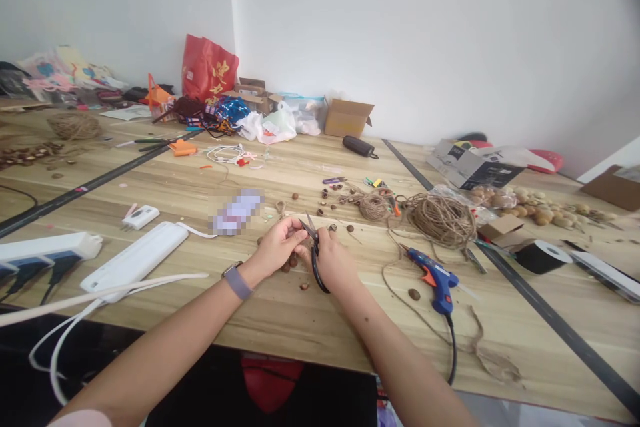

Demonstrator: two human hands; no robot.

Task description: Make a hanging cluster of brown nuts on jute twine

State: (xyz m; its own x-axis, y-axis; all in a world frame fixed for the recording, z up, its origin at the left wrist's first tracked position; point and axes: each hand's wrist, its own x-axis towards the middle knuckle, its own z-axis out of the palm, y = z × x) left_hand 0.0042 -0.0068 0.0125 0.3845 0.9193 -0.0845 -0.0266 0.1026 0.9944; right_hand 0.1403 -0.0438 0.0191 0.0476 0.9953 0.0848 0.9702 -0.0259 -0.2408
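Note:
Near the middle of the wooden table (pixel 295 320), my right hand (pixel 334 259) is closed around black-handled scissors (pixel 317 267), whose blades are parted and point up and left. My left hand (pixel 280 243) is closed beside the blades, its thumb and fingers pinched together; what they hold is too small to make out. Brown nut shells (pixel 289 263) lie under and between my hands. A small twine loop (pixel 281 208) shows just beyond my left hand. Further shell pieces (pixel 325 193) are scattered behind my right hand.
At the right are a blue glue gun (pixel 434 277), a large twine coil (pixel 443 219), a smaller twine ball (pixel 374 205) and a black roll (pixel 543 257). A white power strip (pixel 135 260) with cables lies left. Boxes, bags and a red bag (pixel 209 70) stand along the wall.

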